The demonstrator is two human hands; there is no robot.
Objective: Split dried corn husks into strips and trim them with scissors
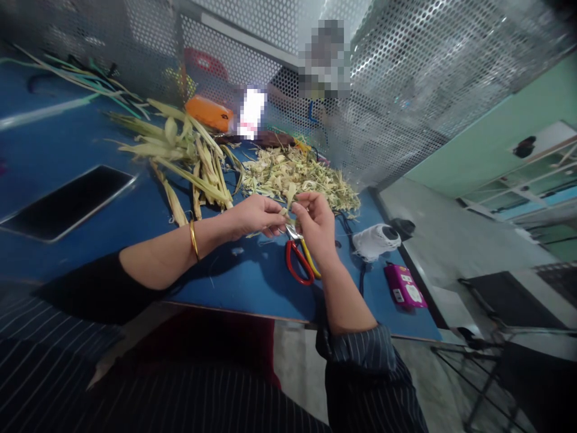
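Above the table's front part, a small pale-green strip of dried corn husk [291, 193] is held between my two hands. My left hand [256, 216], with a gold bangle on its wrist, pinches its lower end. From the other side, my right hand [319, 227] grips it between thumb and fingers. Right under the hands lie scissors [299, 264] with one red and one yellow handle, their blades partly hidden. Just beyond is a heap of small husk pieces [297, 171]. Longer whole husks [207, 174] lie to the left of that heap.
The blue table [252, 282] also bears a white thread spool [376, 242], a magenta packet [406, 285], a dark flat screen [72, 201], an orange pouch [210, 114] and a lit phone [251, 113]. A perforated metal partition [378, 108] stands behind, with a person beyond it. Folding chairs are at right.
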